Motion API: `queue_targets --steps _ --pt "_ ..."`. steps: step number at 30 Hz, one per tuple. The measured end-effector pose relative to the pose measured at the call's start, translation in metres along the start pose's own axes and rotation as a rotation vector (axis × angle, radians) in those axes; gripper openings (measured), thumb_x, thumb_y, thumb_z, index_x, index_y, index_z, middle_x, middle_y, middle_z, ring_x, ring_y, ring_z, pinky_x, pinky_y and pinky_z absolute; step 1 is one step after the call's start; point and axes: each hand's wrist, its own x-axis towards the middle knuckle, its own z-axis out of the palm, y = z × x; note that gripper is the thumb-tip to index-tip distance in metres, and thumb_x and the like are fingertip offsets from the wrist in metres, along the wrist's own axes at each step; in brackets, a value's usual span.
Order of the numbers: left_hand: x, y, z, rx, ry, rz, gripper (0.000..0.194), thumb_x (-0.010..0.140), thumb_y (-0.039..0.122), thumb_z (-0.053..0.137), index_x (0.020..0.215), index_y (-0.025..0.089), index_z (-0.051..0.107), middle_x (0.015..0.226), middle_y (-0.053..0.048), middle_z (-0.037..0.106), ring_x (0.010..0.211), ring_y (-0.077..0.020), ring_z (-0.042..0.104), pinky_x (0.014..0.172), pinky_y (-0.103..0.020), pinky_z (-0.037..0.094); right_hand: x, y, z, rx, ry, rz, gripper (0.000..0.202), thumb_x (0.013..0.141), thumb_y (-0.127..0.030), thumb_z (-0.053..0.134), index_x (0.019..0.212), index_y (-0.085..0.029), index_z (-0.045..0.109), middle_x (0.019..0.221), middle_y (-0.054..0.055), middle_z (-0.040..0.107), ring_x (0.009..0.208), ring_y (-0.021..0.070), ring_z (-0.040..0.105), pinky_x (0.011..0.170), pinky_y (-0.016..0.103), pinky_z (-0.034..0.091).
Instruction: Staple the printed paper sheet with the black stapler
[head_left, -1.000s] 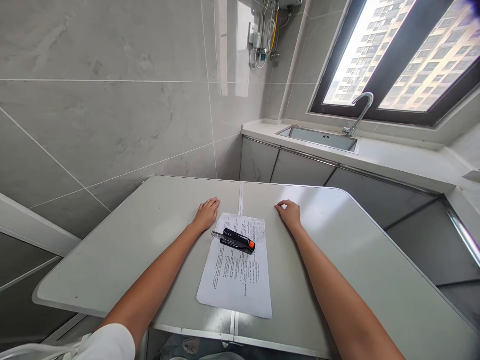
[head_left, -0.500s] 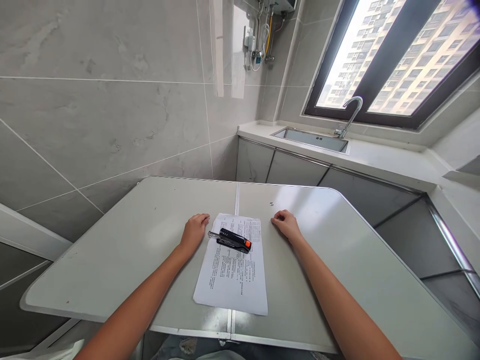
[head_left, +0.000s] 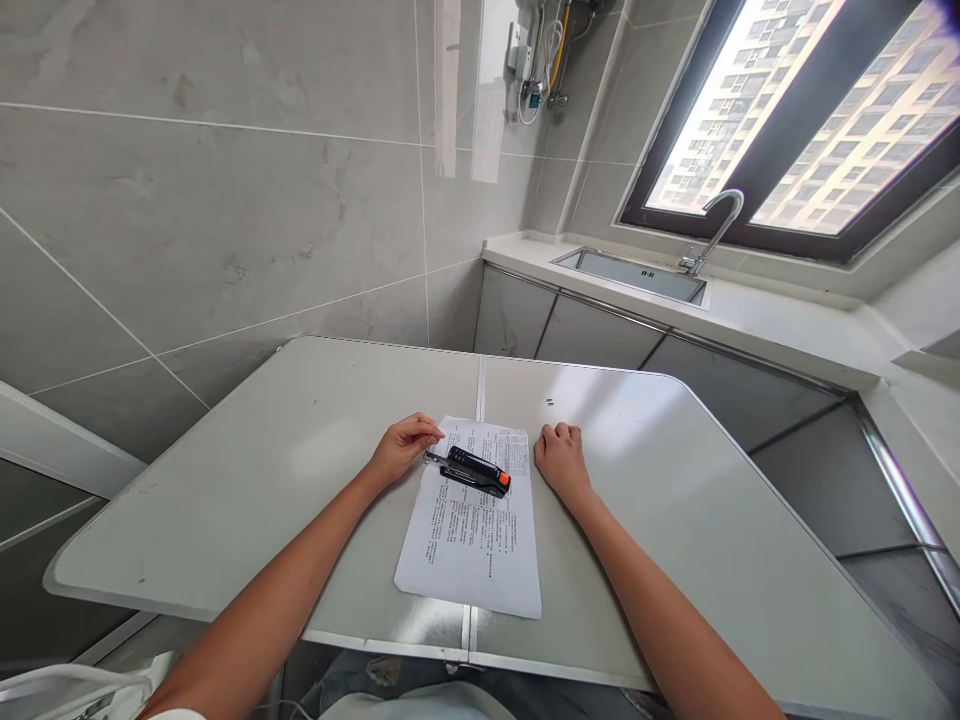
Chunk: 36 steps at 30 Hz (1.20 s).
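A black stapler with an orange patch at its right end lies across a printed sheet of paper. A silver metal part sticks out from the stapler's left end. My left hand reaches over the sheet's upper left edge, fingers stretched out just above that metal part. No object shows in it, and I cannot tell if the fingertips touch the stapler. To the right of the sheet, my right hand rests on the table with its fingers curled in, and nothing is seen in it.
The white folding table has a metal seam down its middle. Two tiny dark bits lie beyond my right hand. Behind stand a counter with a sink, a faucet and a window. A tiled wall rises at the left.
My left hand has moved right and slightly away from me, from beside the paper to the stapler's metal end. My right hand has turned and curled closer to the sheet. The view has shifted slightly.
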Motion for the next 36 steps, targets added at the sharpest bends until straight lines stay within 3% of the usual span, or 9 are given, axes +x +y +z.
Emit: queue_targets --steps 6,11,15,19,26,36 --pt "-0.001 -0.004 -0.01 0.047 -0.149 -0.013 0.023 0.09 0.041 0.072 0.094 0.019 0.08 0.097 -0.009 0.072 0.087 -0.0199 0.067 0.079 -0.034 0.056 -0.001 -0.002 -0.003 0.023 0.007 -0.004 0.019 0.094 -0.015 0.046 0.082 -0.022 0.059 0.089 0.012 0.056 0.104 0.0332 0.044 0.091 0.044 0.04" --pt "-0.002 -0.006 -0.016 0.199 -0.095 -0.019 0.027 0.094 0.043 0.066 0.094 0.02 0.079 0.092 -0.007 0.075 0.085 -0.0194 0.065 0.075 -0.031 0.051 -0.002 -0.001 -0.005 0.042 -0.009 0.005 0.02 0.095 -0.017 0.045 0.08 -0.022 0.058 0.089 0.012 0.057 0.103 0.0325 0.044 0.088 0.042 0.041" --pt "-0.004 0.0 -0.013 0.269 -0.184 -0.059 0.022 0.091 0.04 0.068 0.096 0.022 0.08 0.092 -0.004 0.077 0.084 -0.0189 0.067 0.069 -0.028 0.049 -0.002 0.003 -0.007 0.092 -0.03 0.027 0.02 0.096 -0.02 0.045 0.08 -0.022 0.057 0.089 0.012 0.058 0.103 0.0322 0.044 0.085 0.041 0.041" --pt "-0.005 0.009 -0.012 0.273 -0.275 -0.026 0.022 0.091 0.041 0.069 0.096 0.023 0.081 0.099 -0.006 0.078 0.093 -0.0216 0.069 0.081 -0.032 0.054 -0.003 0.008 -0.007 0.165 -0.035 0.031 0.02 0.097 -0.024 0.046 0.079 -0.023 0.055 0.087 0.01 0.057 0.102 0.0309 0.045 0.081 0.039 0.042" --pt "-0.005 0.004 -0.016 0.343 -0.26 0.087 0.021 0.089 0.04 0.074 0.103 0.026 0.083 0.094 -0.008 0.074 0.094 -0.0219 0.068 0.09 -0.036 0.056 -0.002 0.011 -0.009 0.229 -0.053 0.05 0.02 0.096 -0.025 0.047 0.076 -0.024 0.052 0.086 0.008 0.057 0.101 0.03 0.045 0.079 0.039 0.043" --pt "-0.004 0.004 -0.017 0.367 -0.307 0.077 0.018 0.089 0.035 0.074 0.102 0.027 0.083 0.093 -0.008 0.074 0.098 -0.0233 0.062 0.09 -0.037 0.055 -0.002 0.013 -0.009 0.236 -0.061 0.05 0.02 0.095 -0.025 0.048 0.076 -0.024 0.052 0.084 0.008 0.057 0.099 0.0294 0.044 0.082 0.039 0.044"
